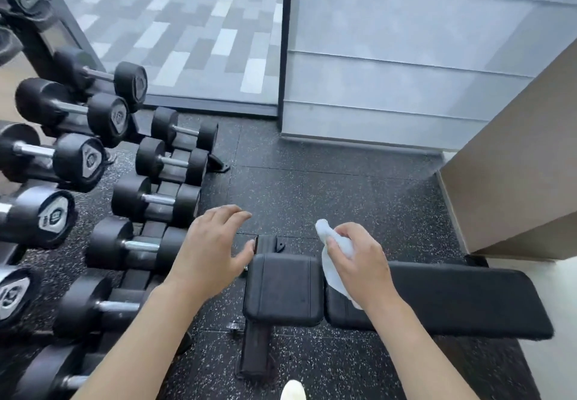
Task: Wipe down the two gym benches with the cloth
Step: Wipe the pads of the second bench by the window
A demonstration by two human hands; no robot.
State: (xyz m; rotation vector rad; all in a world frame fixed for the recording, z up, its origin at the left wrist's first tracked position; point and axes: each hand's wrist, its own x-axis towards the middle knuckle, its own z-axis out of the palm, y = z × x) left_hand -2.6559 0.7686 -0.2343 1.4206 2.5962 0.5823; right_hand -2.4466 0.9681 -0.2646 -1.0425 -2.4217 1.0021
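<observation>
Speckled black rubber flooring (312,187) runs under everything. Nearest, directly below both hands, lies one gym bench (452,299): a short seat pad (282,289) between the wrists, and a long back pad stretching away to the right of the right hand, so its long axis runs left to right. The right hand (359,262) pinches one white cloth (335,262) with curled fingers, just above the gap between the pads, and is nearer the long pad. The left hand (212,250) hovers spread and empty beside the seat pad's left edge. Left of it, a rack (175,187) holds some fourteen dumbbells. A second bench is not in view.
</observation>
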